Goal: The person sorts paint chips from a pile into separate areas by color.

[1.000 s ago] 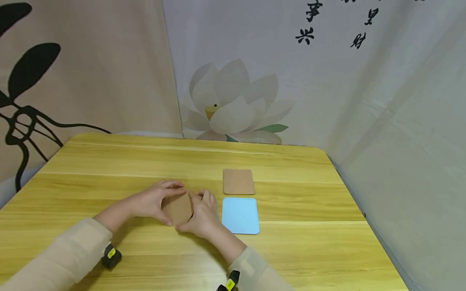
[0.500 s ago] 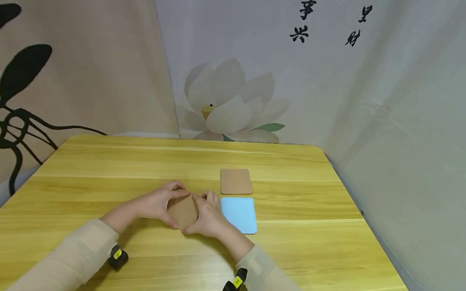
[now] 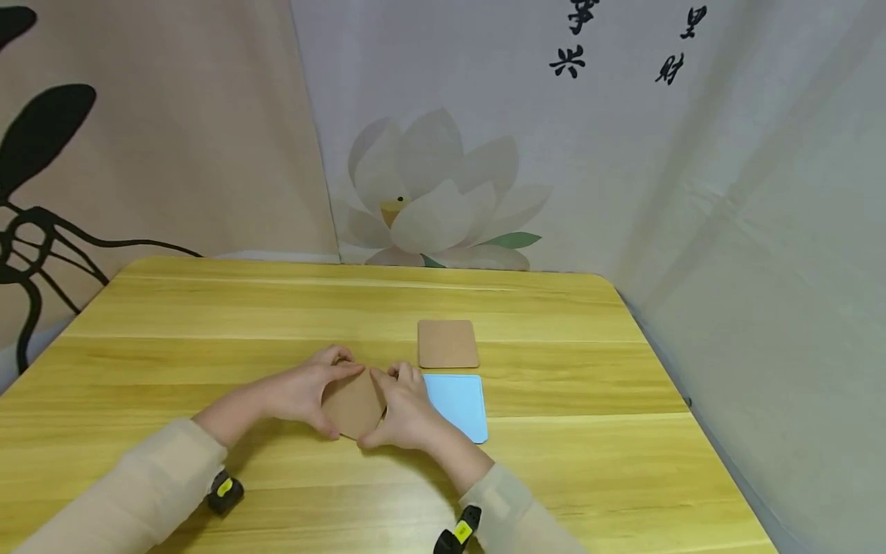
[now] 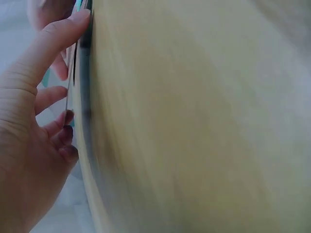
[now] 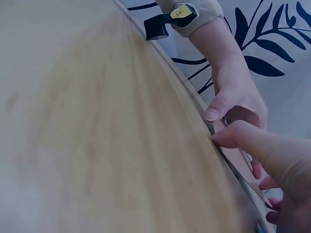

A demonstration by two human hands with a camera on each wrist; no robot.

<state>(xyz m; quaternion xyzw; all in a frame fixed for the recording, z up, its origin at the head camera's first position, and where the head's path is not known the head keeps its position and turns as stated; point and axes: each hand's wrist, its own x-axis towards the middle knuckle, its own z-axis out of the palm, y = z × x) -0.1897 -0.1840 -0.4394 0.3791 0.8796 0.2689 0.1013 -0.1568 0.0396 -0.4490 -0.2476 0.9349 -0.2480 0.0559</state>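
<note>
A brown square coaster [image 3: 354, 404] is turned cornerwise between both hands at the left-centre of the table. My left hand [image 3: 311, 388] grips its left side, thumb at the near edge and fingers at the far edge. On the right side, my right hand [image 3: 408, 412] pinches it between thumb and fingers. The left wrist view shows the coaster edge-on as a thin sheet [image 4: 71, 73]; whether it touches the table is hard to tell. A light blue square coaster [image 3: 458, 406] lies just right of my right hand, which covers its left edge. Behind it lies another brown square coaster [image 3: 447, 344].
The wooden table [image 3: 588, 477] has rounded far corners. Behind it hangs a curtain [image 3: 443, 192] printed with a lotus and black characters. Black wrist cameras sit below the left sleeve [image 3: 224, 492] and the right sleeve [image 3: 458, 531].
Both hands have shifted slightly right with the brown coaster, nearer the light blue one. The head view has turned a little. Both flat coasters stay in place on the table.
</note>
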